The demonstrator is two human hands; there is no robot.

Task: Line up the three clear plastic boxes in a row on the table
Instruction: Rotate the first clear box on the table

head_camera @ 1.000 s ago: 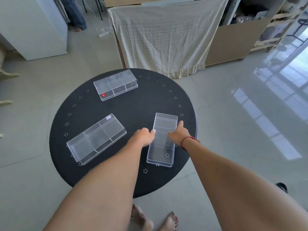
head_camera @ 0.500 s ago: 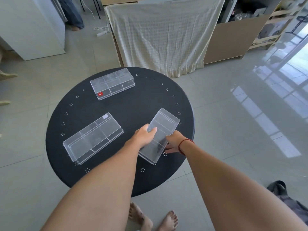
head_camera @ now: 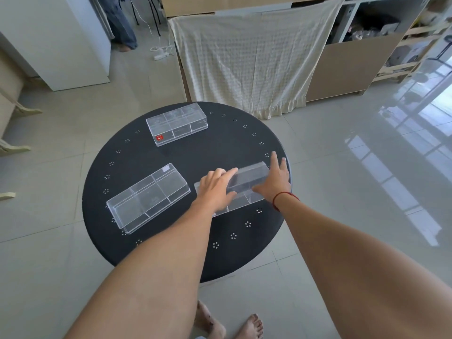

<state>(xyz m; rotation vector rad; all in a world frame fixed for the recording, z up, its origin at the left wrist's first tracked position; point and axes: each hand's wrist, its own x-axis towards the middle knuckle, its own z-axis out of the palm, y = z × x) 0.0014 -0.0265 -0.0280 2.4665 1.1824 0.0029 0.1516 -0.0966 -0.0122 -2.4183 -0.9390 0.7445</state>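
Observation:
Three clear plastic boxes lie on a round black table (head_camera: 220, 148). The far box (head_camera: 177, 126), with a red sticker, sits near the back edge. A larger box (head_camera: 149, 198) lies at the left front. The third box (head_camera: 247, 185) lies slanted at the right, its long side running left to right. My left hand (head_camera: 216, 188) rests on its left end, fingers over the lid. My right hand (head_camera: 274, 179), with a red string on the wrist, presses its right end with fingers spread.
A cream cloth (head_camera: 247, 62) hangs over a cabinet behind the table. A white cabinet (head_camera: 61, 42) stands far left, wooden shelves (head_camera: 403, 52) far right. My bare feet (head_camera: 230, 324) are below the table's front edge. A person's legs (head_camera: 122, 23) stand at the back.
Both hands have turned the right box clockwise, from pointing away from me to lying nearly crosswise. The other two boxes have stayed put on the table.

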